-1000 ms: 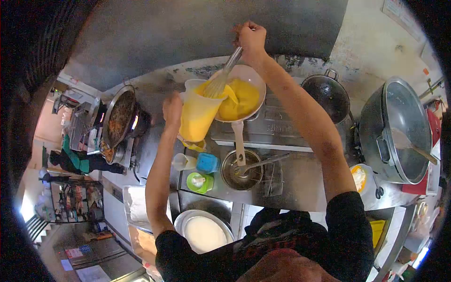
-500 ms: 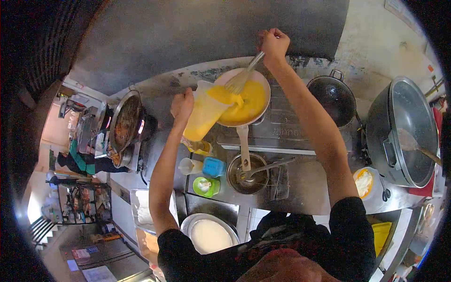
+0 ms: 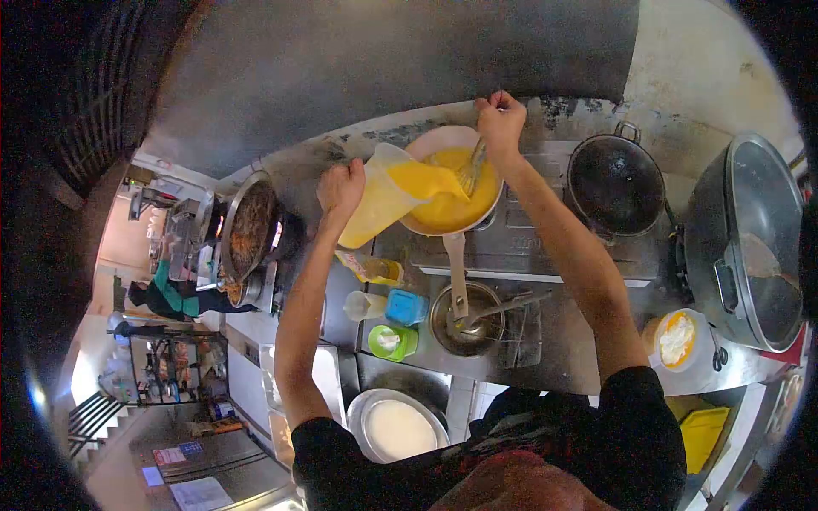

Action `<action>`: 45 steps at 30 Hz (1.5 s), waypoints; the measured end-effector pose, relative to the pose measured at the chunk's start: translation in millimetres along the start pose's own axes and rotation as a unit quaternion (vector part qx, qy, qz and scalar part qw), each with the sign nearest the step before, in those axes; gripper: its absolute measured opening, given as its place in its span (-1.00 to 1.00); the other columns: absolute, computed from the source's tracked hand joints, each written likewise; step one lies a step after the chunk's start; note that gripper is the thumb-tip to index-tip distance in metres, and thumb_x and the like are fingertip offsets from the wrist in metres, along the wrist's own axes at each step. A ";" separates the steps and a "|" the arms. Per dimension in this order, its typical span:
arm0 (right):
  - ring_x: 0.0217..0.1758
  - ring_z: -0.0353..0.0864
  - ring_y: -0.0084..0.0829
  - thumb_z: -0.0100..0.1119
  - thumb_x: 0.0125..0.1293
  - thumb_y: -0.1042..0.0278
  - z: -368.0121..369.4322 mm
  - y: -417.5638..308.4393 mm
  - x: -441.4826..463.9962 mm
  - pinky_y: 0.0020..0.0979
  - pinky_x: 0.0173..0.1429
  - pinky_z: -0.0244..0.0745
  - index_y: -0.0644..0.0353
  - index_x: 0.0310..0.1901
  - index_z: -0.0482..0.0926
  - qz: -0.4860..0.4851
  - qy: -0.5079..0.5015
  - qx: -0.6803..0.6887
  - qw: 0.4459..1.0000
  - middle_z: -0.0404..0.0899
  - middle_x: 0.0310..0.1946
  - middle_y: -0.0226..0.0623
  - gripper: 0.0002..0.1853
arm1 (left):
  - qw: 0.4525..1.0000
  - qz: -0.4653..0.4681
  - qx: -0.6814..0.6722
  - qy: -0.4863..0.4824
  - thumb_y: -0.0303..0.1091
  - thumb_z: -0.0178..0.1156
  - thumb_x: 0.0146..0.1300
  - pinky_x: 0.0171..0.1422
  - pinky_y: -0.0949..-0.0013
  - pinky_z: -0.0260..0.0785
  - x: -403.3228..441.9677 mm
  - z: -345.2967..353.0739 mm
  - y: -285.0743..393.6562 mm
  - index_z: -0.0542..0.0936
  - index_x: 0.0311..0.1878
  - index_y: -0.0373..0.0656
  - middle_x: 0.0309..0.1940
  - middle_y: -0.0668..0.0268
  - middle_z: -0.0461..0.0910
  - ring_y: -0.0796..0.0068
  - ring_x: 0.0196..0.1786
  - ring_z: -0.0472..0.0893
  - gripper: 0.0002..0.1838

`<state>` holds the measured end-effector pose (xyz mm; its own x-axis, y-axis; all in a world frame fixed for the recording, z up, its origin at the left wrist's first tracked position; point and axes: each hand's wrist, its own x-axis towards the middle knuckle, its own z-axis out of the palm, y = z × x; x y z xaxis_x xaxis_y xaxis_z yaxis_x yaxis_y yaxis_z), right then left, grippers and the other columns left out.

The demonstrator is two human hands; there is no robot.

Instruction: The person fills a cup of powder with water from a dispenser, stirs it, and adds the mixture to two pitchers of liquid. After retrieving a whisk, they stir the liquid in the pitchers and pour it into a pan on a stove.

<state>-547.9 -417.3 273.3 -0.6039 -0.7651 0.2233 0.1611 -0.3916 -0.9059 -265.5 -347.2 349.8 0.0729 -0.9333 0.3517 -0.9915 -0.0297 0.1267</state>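
My left hand (image 3: 342, 189) is closed on a translucent plastic pitcher (image 3: 368, 213) tilted to the right. Yellow liquid streams from its lip into a light-coloured frying pan (image 3: 439, 140), whose pale handle (image 3: 457, 266) points toward me. More of this liquid covers the pan's bottom. On the pan's far right side, my right hand (image 3: 501, 126) grips a wire whisk (image 3: 471, 173) from above. The whisk's wires reach the poured liquid; my hand and wrist hide much of its handle.
A black wok (image 3: 618, 183) and a large metal pot (image 3: 724, 289) stand right. Nearer me are a metal bowl (image 3: 439, 328) holding utensils, a blue container (image 3: 406, 307), a green container (image 3: 394, 342) and scissors (image 3: 720, 358). Far left, a person (image 3: 162, 294) is near a food-filled wok (image 3: 247, 221).
My right hand has come down toward the pan, and the whisk stands steeper and farther right. The pitcher's stream is wider. The whole view has shifted slightly.
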 end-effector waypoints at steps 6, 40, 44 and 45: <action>-0.63 0.31 -0.65 0.20 0.14 0.56 3.5 2.9 -10.8 -0.48 -0.59 0.26 0.10 -0.60 0.28 0.017 0.025 0.014 0.999 0.34 -0.65 -0.50 -0.70 | 0.999 0.042 0.025 0.013 0.02 -0.03 0.30 -0.10 -0.13 0.52 11.9 2.8 0.1 0.68 -0.45 -0.39 -0.44 -0.27 0.61 -0.29 -0.29 0.66 -0.41; -0.48 0.33 -0.57 0.32 0.02 0.47 -25.6 -34.9 -10.0 -0.38 -0.33 0.34 0.20 -0.60 0.38 0.059 0.041 0.086 0.994 0.42 -0.64 -0.40 -0.74 | 0.952 0.282 0.120 0.023 -0.19 0.06 0.19 -0.39 -0.06 0.41 39.3 -20.3 18.2 0.61 -0.60 -0.26 -0.65 -0.06 0.54 -0.14 -0.55 0.59 -0.62; -0.50 0.33 -0.57 0.33 0.04 0.48 -33.3 -46.4 -5.5 -0.38 -0.36 0.33 0.21 -0.60 0.36 0.087 0.042 0.130 0.987 0.39 -0.65 -0.41 -0.72 | 0.939 0.323 0.115 0.036 -0.22 0.08 0.17 -0.38 -0.07 0.41 34.8 -24.4 26.7 0.60 -0.62 -0.25 -0.63 -0.06 0.55 -0.11 -0.57 0.57 -0.65; -0.51 0.33 -0.58 0.33 0.05 0.49 -35.1 -48.9 -4.6 -0.39 -0.38 0.31 0.20 -0.60 0.35 0.079 0.044 0.143 0.986 0.39 -0.66 -0.42 -0.72 | 0.936 0.333 0.112 0.033 -0.23 0.08 0.16 -0.38 -0.07 0.41 33.8 -25.4 27.5 0.60 -0.62 -0.26 -0.62 -0.06 0.56 -0.10 -0.57 0.57 -0.65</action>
<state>-580.4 -376.7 303.9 -0.6176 -0.7853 0.0444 0.4642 -0.4094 -0.7854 -287.5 -370.5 388.7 -0.5691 -0.7479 0.3416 -0.8172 0.4688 -0.3351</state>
